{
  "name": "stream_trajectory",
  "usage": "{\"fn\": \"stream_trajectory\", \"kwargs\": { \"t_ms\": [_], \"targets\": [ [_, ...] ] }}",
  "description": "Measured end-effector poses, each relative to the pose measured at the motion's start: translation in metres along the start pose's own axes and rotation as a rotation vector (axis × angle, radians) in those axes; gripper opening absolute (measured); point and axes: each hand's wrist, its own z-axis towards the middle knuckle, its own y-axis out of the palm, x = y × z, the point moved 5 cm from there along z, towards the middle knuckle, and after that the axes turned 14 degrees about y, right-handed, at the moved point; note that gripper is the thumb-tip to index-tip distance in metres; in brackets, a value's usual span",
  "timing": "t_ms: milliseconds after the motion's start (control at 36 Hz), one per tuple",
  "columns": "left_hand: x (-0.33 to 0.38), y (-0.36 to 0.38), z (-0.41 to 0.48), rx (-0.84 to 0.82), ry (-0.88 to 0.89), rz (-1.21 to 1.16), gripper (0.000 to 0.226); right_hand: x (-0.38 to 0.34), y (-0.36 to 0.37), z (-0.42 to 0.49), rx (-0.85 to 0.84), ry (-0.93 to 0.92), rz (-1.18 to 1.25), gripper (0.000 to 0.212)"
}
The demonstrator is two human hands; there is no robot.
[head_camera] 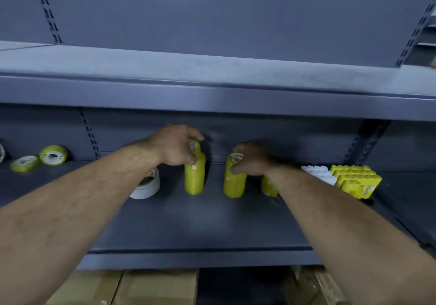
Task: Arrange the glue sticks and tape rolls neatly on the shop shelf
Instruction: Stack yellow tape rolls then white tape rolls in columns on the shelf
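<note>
Your left grip [174,145] is clasping the left tape stack [194,177] by its top, and your right grip [252,160] is clasping the right tape stack [233,184], likely steadying both upright on the shelf [212,222].

Blue-grey metal shelving unit: upper shelf board [212,68] with a thick front lip catching soft light; lower shelf board [200,224] in dim shade; flat back panel [236,9]; slotted vertical uprights [47,9]. Brown cardboard boxes [153,285] lie below.
</note>
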Motion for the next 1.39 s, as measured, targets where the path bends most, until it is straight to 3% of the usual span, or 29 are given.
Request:
{"fn": "stream_trajectory", "kwargs": {
  "t_ms": [167,694,861,1000,1194,1389],
  "targets": [
    [-0.002,-0.002,0.004,-0.008,-0.005,0.014,0.066,0.004,0.004,0.008,-0.029,0.018,0.015,0.033],
    [0.004,0.011,0.015,-0.073,0.042,-0.003,0.069,0.005,0.010,0.009,-0.005,0.009,0.012,0.051],
    [0.019,0.013,0.023,-0.079,0.089,-0.015,0.062,0.010,0.008,0.002,-0.067,0.051,0.108,0.114],
    [0.045,0.019,0.040,-0.066,0.185,0.034,0.056,0.035,-0.013,-0.006,-0.028,0.124,0.259,0.096],
    [0.071,0.046,0.072,-0.144,0.262,0.034,0.049,0.073,-0.035,-0.026,0.052,0.193,0.178,0.070],
    [0.082,0.070,0.095,-0.258,0.261,0.097,0.045,0.093,-0.040,-0.030,0.080,0.216,0.223,0.062]
  ]
}}
